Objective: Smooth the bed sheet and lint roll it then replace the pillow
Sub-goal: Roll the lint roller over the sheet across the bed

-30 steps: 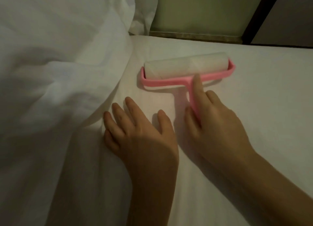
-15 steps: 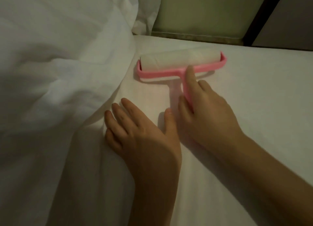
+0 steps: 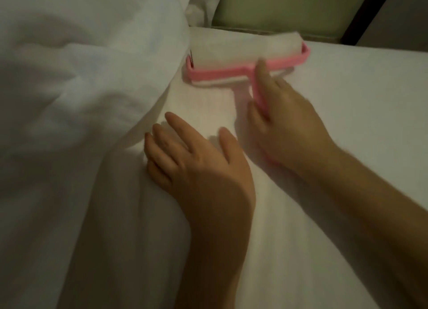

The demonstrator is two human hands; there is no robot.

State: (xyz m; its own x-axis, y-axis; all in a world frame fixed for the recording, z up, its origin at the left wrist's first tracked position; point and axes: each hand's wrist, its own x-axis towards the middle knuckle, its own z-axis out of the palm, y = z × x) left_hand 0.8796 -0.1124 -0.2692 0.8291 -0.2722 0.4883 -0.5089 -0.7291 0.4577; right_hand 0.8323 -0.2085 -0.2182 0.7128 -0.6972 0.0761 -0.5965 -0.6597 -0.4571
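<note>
So my right hand (image 3: 287,128) curls round the lint roller (image 3: 245,51) handle, idx finger on top to steer; roller's on the bed sheet (image 3: 359,135). Left hand (image 3: 196,160) spread flat, holding fabric taut.

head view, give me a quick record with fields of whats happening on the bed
surface: white bed sheet, smooth around the tool
tool: pink lint roller, roll down on the sheet, close to the headboard
right: right hand grips the roller's handle, index finger laid along it
left: left hand flat on the sheet, fingers spread
left side: bulky rumpled white bedding; pillow or duvet, cannot tell
blur: roller and right hand are smeared
</note>
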